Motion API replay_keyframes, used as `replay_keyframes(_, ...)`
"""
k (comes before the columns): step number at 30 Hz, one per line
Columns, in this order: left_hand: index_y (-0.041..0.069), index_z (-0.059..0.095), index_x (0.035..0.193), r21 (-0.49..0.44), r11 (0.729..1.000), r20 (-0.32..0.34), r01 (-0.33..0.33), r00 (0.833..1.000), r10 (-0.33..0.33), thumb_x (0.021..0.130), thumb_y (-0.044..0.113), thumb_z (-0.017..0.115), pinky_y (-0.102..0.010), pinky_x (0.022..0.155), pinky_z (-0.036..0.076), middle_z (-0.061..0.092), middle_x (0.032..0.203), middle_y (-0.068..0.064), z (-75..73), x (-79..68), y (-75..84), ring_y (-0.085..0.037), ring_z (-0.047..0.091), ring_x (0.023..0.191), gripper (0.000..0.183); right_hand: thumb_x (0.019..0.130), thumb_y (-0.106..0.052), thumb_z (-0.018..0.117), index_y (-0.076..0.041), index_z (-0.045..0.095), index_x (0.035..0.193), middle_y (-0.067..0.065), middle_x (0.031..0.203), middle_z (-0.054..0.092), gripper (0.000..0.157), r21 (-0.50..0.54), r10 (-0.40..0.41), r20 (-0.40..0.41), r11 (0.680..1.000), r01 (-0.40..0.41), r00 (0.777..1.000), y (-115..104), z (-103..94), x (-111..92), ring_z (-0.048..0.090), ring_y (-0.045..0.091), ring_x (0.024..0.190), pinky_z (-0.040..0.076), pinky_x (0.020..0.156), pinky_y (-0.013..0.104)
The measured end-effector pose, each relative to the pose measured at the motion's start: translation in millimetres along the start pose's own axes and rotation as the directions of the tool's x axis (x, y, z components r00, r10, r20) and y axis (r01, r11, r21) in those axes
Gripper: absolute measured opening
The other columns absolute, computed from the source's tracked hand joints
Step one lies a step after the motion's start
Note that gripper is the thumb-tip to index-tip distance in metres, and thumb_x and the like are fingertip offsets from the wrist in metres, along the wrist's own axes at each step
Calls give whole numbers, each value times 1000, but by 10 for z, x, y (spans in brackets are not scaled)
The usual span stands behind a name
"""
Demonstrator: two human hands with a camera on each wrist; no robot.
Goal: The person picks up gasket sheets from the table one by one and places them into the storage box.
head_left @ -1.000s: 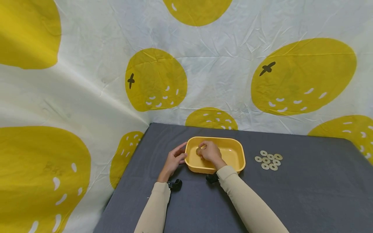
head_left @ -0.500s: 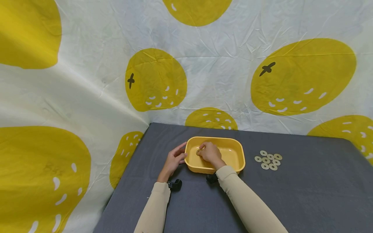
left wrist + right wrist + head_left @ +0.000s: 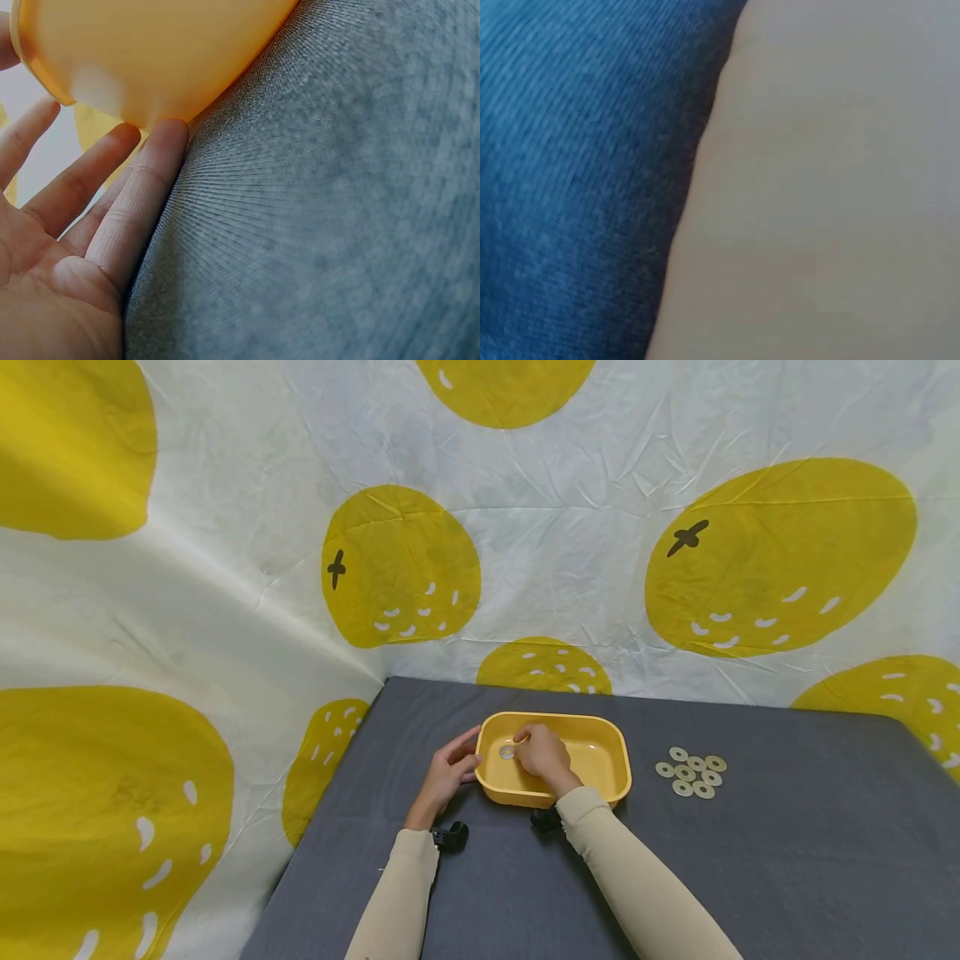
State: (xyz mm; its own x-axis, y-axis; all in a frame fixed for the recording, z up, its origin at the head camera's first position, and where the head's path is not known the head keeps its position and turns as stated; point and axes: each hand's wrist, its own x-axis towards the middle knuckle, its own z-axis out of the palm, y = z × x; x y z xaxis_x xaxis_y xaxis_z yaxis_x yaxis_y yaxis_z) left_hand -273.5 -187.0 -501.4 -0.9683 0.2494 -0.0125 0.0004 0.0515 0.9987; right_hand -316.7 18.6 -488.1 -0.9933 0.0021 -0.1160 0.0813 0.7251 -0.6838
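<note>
My right hand (image 3: 542,752) is down inside a yellow plastic tub (image 3: 611,760), fingers curled, with its fingertips at the right edge of a flat metal washer (image 3: 507,752). The washer shows its face and centre hole near the tub's left end. At that end my left hand (image 3: 448,775) steadies the tub from outside, its thumb at the rim. In the left wrist view its fingers (image 3: 124,217) are spread and fairly straight, tips against the outer wall of the tub (image 3: 165,60). The right wrist view holds only sleeve and cloth; the right hand is hidden there.
Several round washers (image 3: 685,772) lie in a loose cluster on the dark grey tablecloth (image 3: 787,835), right of the tub. A white curtain with yellow fruit prints (image 3: 555,560) hangs behind and to the left of the table.
The washer at the right fingertips has turned from tilted and golden to flatter and silvery, shifting slightly left. The left hand and the tub have stayed in place.
</note>
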Motion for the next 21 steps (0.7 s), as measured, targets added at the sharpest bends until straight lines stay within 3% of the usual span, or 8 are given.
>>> replay_keyframes(5, 16, 44, 157, -3, 1000, -4, 3, 1000, -3, 100, 9, 61, -33, 88, 62, 55, 144, -28, 3, 3, -2, -47, 57, 128, 60, 96, -21, 69, -13, 75, 103, 7, 92, 70, 12, 175, -77, -55, 981, 86, 995, -1, -36, -17, 62, 21, 70, 44, 58, 27)
replay_keyframes(9, 16, 44, 157, -11, 1000, -4, 5, 1000, -5, 100, 10, 62, -34, 88, 62, 55, 144, -29, 2, 6, -13, -47, 57, 128, 60, 98, -16, 66, -4, 73, 110, 14, 90, 70, 18, 330, -199, -79, 919, 214, 977, 15, -183, -93, 69, 33, 73, 49, 57, 28)
replay_keyframes(15, 17, 45, 156, 7, 1000, -13, -1, 1000, 1, 100, 11, 62, -35, 89, 62, 58, 141, -26, 0, -5, -21, -43, 60, 126, 59, 100, -13, 64, -1, 71, 115, 21, 91, 70, 20, 396, -332, -101, 851, 344, 938, 138, -590, -274, 69, 38, 74, 54, 61, 30)
replay_keyframes(18, 17, 45, 156, 11, 1000, -13, -1, 1000, 1, 100, 10, 61, -37, 90, 61, 58, 141, -26, 4, -9, -10, -43, 60, 126, 59, 101, -14, 63, -4, 71, 115, 24, 93, 71, 19, 386, -329, -123, 853, 350, 936, 271, -816, -383, 69, 38, 75, 57, 64, 31)
replay_keyframes(21, 16, 45, 156, 12, 1000, -18, 0, 1000, 0, 100, 9, 61, -39, 92, 61, 57, 142, -27, 9, -11, 0, -44, 60, 126, 58, 102, -18, 62, -4, 70, 116, 25, 95, 71, 21, 346, -304, -153, 875, 339, 940, 485, -1019, -447, 69, 35, 76, 57, 65, 32)
